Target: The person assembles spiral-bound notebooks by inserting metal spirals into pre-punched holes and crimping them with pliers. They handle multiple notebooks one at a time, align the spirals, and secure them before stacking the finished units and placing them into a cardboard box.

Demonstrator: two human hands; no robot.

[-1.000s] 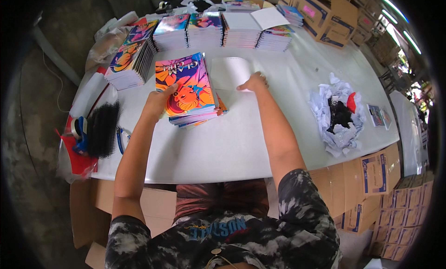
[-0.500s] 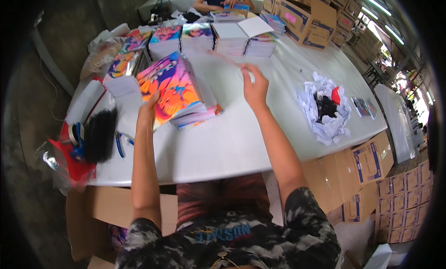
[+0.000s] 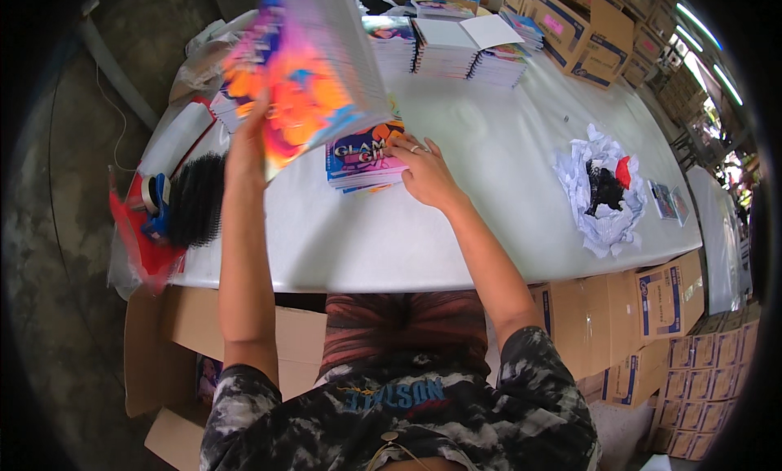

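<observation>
My left hand (image 3: 251,141) grips a thick notebook (image 3: 314,92), raised and tilted over the table's left half. Its bright orange, pink and purple cover is blurred by motion. Below and to its right lies a small pile of colourful printed covers or booklets (image 3: 358,163) on the white tabletop. My right hand (image 3: 423,171), with a ring on one finger, rests on the pile's right edge, fingers stretched out. The raised notebook hides part of the row of notebooks behind it.
Stacked notebooks (image 3: 444,49) line the far side, where another person's hands work. Black binding coils (image 3: 199,201) and a blue tape dispenser (image 3: 156,206) lie at left. Crumpled white paper (image 3: 603,214) holds black and red scraps at right. Cardboard boxes (image 3: 582,35) stand beyond.
My left hand has lifted the notebook up and away from the pile. My right hand, earlier pinching a thin strip in the air, has come down onto the pile. The view has shifted.
</observation>
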